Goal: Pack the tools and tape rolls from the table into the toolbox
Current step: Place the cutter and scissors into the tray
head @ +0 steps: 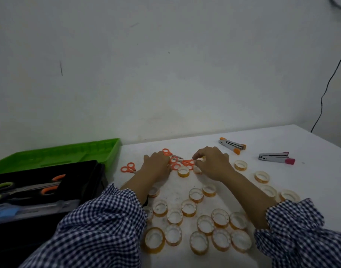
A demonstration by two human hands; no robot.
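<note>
Roughly speaking, packing has only begun. Twelve o'clock means away from the person, toward the wall.

At nine o'clock a black toolbox point(97, 171) stands open; several large scissors point(30, 187) already lie inside, and a green tray point(69, 153) sits behind it at about ten o'clock. Just right of the box, one lone pair of scissors point(128, 167) lies on the white table point(310, 144).

The left hand point(157, 164), at eleven o'clock, rests knuckles up with its fingers bent down onto a heap of small orange scissors point(174, 161); whether they grip anything cannot be told. At twelve o'clock the right hand point(214, 163) meets the same heap, thumb and forefinger pinching an orange handle.

About two dozen tape rolls point(188, 208) are still spread from the middle to six o'clock, near the checked sleeves. At one and two o'clock an orange-tipped stapler point(232, 145) and a pink-tipped stapler point(276, 157) lie untouched, well apart from the box.

Judging by this, the small scissors, every roll and both staplers remain to be packed.
</note>
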